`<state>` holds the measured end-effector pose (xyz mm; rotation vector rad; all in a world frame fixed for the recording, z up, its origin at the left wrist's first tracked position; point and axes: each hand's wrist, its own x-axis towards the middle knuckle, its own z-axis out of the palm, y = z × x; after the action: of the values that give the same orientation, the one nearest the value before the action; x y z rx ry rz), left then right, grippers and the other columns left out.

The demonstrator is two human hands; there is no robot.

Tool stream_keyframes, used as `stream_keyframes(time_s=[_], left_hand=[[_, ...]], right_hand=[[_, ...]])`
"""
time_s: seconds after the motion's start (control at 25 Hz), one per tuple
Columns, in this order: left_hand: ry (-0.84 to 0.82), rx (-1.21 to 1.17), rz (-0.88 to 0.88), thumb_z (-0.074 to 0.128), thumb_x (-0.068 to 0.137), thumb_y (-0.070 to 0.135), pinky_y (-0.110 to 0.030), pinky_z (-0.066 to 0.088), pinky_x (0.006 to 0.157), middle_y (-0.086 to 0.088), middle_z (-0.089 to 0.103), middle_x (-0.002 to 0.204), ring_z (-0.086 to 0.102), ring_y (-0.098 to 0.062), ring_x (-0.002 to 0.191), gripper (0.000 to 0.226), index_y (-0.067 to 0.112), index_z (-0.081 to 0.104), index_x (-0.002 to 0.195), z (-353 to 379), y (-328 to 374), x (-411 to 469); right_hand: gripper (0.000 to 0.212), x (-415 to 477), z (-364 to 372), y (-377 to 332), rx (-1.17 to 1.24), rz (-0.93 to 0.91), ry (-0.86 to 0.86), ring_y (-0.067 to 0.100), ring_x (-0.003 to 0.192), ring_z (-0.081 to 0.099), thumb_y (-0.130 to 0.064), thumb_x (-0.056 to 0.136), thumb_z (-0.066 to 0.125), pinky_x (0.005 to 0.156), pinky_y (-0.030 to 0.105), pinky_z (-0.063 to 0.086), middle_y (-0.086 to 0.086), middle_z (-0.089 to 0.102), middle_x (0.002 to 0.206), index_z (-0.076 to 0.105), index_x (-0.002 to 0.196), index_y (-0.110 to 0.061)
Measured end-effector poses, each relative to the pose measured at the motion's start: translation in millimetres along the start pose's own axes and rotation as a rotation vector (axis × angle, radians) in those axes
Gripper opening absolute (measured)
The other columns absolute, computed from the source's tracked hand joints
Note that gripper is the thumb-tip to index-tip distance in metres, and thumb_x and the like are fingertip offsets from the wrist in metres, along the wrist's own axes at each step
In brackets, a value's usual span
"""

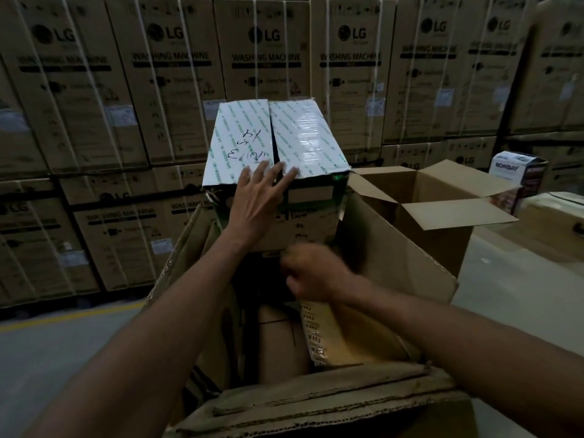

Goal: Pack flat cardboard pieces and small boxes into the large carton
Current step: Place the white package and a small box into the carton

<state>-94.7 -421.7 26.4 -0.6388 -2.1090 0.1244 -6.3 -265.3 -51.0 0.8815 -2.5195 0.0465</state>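
The left hand (256, 200) reaches up the middle of the frame, fingers spread open and laid flat on the near top edge of the taped box (275, 147). Lower and right of centre, the right hand (316, 276) is blurred, curled into a loose fist; whether it grips anything cannot be told. The taped box, its top flaps covered in glossy white printed tape with handwriting, stands upright at the far end of the large carton (395, 257), rising above its walls. Flat cardboard pieces (335, 336) stand inside below.
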Motion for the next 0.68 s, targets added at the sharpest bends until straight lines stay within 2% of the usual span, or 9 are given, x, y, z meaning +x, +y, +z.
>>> stream_keyframes(time_s=[0.08,0.12,0.16,0.2,0.32,0.44,0.48,0.6,0.68], left_hand=[[-0.02,-0.011,-0.049,0.059,0.094,0.009,-0.058,0.029,0.113,-0.009,0.039,0.157,0.033,-0.036,0.146,0.072,0.028,0.029,0.157,-1.4,-3.7,11.8],[-0.04,-0.013,-0.064,0.059,0.094,0.01,-0.058,0.028,0.114,-0.009,0.039,0.157,0.033,-0.036,0.146,0.072,0.028,0.028,0.156,-3.8,-9.5,19.4],[-0.057,-0.018,-0.075,0.059,0.094,0.011,-0.059,0.028,0.114,-0.008,0.04,0.157,0.033,-0.035,0.146,0.071,0.029,0.029,0.156,-6.7,-18.1,28.1],[-0.067,-0.028,-0.086,0.059,0.094,0.013,-0.059,0.029,0.113,-0.007,0.042,0.156,0.034,-0.034,0.145,0.07,0.029,0.03,0.155,-9.9,-28.3,36.3],[-0.078,-0.066,-0.12,0.058,0.095,0.016,-0.055,0.035,0.109,-0.006,0.047,0.152,0.042,-0.031,0.139,0.064,0.029,0.035,0.153,-19.4,-56.5,56.7],[-0.081,-0.105,-0.171,0.058,0.094,0.014,-0.053,0.038,0.104,-0.012,0.051,0.147,0.049,-0.034,0.131,0.062,0.026,0.039,0.152,-24.5,-72.9,67.5],[-0.074,-0.12,-0.193,0.058,0.093,0.013,-0.053,0.039,0.102,-0.013,0.052,0.146,0.05,-0.036,0.129,0.063,0.025,0.04,0.151,-25.7,-78.5,70.2],[-0.086,-0.158,-0.251,0.061,0.092,0.012,-0.053,0.043,0.099,-0.016,0.055,0.143,0.053,-0.04,0.125,0.063,0.025,0.041,0.15,-27.5,-97.5,80.6],[-0.101,-0.192,-0.275,0.063,0.092,0.009,-0.053,0.045,0.098,-0.018,0.057,0.141,0.055,-0.041,0.123,0.063,0.025,0.043,0.15,-30.4,-106.4,82.8]], right_hand=[[0.035,-7.8,25.0,-19.7,-0.145,-0.056,-0.525,0.028,0.11,0.056,-0.041,0.086,0.052,0.088,0.039,0.051,0.007,0.065,0.113,0.07,0.106,-0.019],[0.041,-11.7,31.5,-27.1,-0.241,-0.044,-0.737,0.029,0.123,0.05,-0.045,0.088,0.051,0.099,0.042,0.045,0.008,0.064,0.123,0.07,0.115,-0.02],[0.044,-14.0,35.0,-31.1,-0.308,-0.012,-0.871,0.028,0.131,0.043,-0.046,0.09,0.052,0.106,0.045,0.038,0.008,0.061,0.131,0.069,0.12,-0.019],[0.045,-15.6,33.8,-32.5,-0.348,0.011,-0.917,0.027,0.135,0.039,-0.044,0.092,0.052,0.108,0.046,0.033,0.007,0.06,0.134,0.068,0.123,-0.016],[0.042,-14.2,12.3,-27.3,-0.412,0.014,-0.818,0.026,0.131,0.042,-0.043,0.092,0.05,0.109,0.049,0.035,0.007,0.06,0.132,0.067,0.119,-0.017],[0.031,-13.3,-17.6,-12.4,-0.302,0.152,-0.778,0.023,0.104,0.056,-0.043,0.094,0.053,0.096,0.044,0.049,0.006,0.061,0.117,0.069,0.105,-0.019],[0.029,-14.6,-25.6,-6.4,-0.283,0.205,-0.773,0.021,0.101,0.057,-0.042,0.094,0.055,0.092,0.042,0.053,0.007,0.06,0.118,0.068,0.104,-0.018],[0.014,-18.7,-48.3,8.8,-0.296,0.325,-0.787,0.022,0.111,0.055,-0.033,0.09,0.061,0.088,0.038,0.055,0.006,0.056,0.128,0.065,0.097,-0.02],[0.007,-23.7,-63.6,14.9,-0.284,0.42,-0.787,0.019,0.101,0.054,-0.023,0.092,0.06,0.081,0.032,0.054,0.004,0.054,0.124,0.063,0.097,-0.02]])
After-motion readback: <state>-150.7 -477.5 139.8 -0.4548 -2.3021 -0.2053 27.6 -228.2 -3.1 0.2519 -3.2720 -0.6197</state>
